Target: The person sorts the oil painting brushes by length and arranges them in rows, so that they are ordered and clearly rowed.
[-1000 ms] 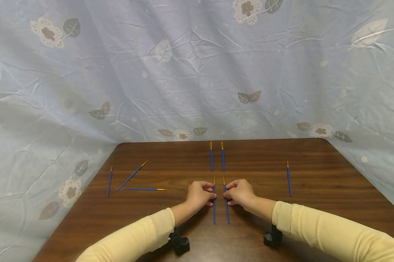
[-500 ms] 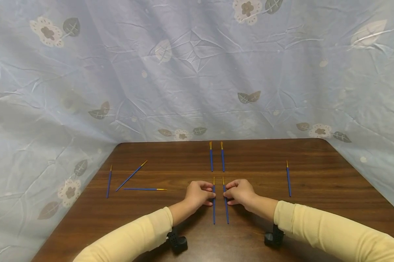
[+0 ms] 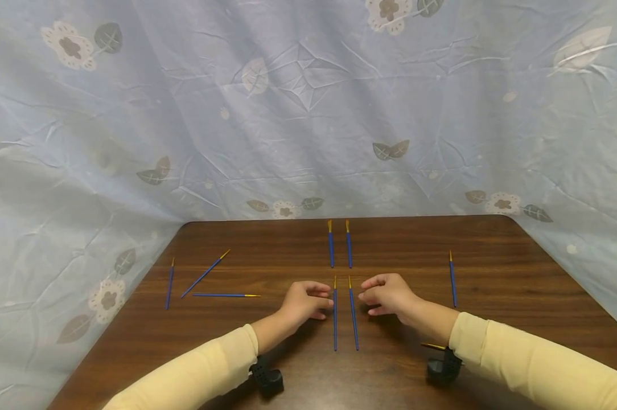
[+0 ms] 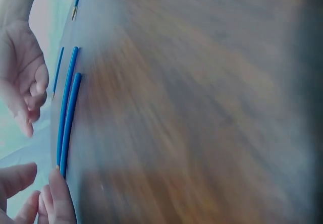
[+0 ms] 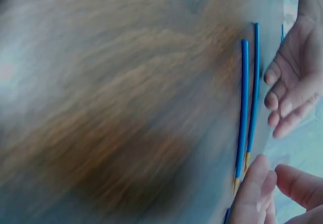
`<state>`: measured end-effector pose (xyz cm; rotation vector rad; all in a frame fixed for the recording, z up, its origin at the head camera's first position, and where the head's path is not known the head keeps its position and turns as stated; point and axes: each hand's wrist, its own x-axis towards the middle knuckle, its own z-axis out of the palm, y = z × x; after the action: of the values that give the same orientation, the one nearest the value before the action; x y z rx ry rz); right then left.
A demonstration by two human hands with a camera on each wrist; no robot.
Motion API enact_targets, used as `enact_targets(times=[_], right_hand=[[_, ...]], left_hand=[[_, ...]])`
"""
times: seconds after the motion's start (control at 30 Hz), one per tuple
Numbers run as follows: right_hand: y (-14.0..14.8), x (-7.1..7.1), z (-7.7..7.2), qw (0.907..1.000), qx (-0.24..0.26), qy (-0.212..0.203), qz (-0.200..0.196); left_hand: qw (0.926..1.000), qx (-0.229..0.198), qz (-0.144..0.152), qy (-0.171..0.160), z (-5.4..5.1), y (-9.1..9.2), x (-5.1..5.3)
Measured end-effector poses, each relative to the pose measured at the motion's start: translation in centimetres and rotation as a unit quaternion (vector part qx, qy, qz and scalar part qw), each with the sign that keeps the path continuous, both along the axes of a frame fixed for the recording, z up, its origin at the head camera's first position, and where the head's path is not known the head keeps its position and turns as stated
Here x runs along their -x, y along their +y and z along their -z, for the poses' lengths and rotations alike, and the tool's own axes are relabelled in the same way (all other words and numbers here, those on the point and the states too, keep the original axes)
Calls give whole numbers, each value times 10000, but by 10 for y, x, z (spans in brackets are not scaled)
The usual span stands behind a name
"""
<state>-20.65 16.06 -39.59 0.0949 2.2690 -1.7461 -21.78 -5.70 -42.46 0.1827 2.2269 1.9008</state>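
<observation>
Two thin blue paintbrushes with yellow tips lie side by side on the table, a left paintbrush (image 3: 335, 319) and a right paintbrush (image 3: 354, 319). Just left of the pair is my left hand (image 3: 303, 304), fingers loosely bent and holding nothing. Its fingertips are very near the left paintbrush; whether they touch it I cannot tell. My right hand (image 3: 390, 296) hovers a little to the right of the right paintbrush, with a visible gap. In the right wrist view, the thumb and fingers of the right hand (image 5: 257, 196) are apart, with nothing between them.
Behind the pair lie two wider brushes (image 3: 331, 250). Several thin brushes (image 3: 206, 273) are spread at left, and one brush (image 3: 453, 279) lies at right. A yellow brush tip (image 3: 434, 345) shows by the right sleeve. The wooden table (image 3: 288, 245) ends at a patterned curtain (image 3: 308, 142).
Both hands have let go of the two thin paintbrushes and drawn apart, the right hand farther. The pair of brushes lies where it was. The brush tip by the right sleeve has come into view.
</observation>
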Motion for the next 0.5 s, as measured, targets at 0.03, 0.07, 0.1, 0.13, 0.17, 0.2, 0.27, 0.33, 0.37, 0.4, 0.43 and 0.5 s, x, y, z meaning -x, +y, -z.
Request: enact_targets(times=[0.03,0.07,0.1,0.13,0.17,0.2,0.27,0.33,0.37,0.4,0.43,0.5], right_hand=[[2,0,-1,10000,-38,11,-33],[4,0,-1,10000,-68,26,-60],[6,0,-2,9999,-85,48,-106],[8,-1,-3,9998,-105,79,-153],[10,-2,-3,9997,-131,104,-185],[12,-2,-3,9995,-163,147,-245],[16,-4,-4,9991,-210,214,-283],[20,-6,-6,9987,-275,265,-333],[22,-7,-6,9986,-298,276,-347],[25,-7,-7,9984,-317,293,-370],[27,-8,-8,9983,-333,298,-381],[32,-9,-10,9979,-356,313,-433]], left_hand=[[10000,-24,31,-3,0,-2,0],[10000,-30,63,-4,-1,-4,0],[9999,-67,91,-1,-1,-6,0],[9999,-76,131,-1,-2,-9,0],[9998,-51,172,11,-3,-12,0],[9998,-56,208,30,-3,-15,0],[9996,-66,279,61,-4,-21,1],[9993,-43,356,93,-5,-28,3],[9992,-37,383,120,-5,-31,3],[9990,-42,413,152,-5,-34,4],[9989,-34,443,169,-5,-38,5],[9986,-12,493,190,-5,-45,6]])
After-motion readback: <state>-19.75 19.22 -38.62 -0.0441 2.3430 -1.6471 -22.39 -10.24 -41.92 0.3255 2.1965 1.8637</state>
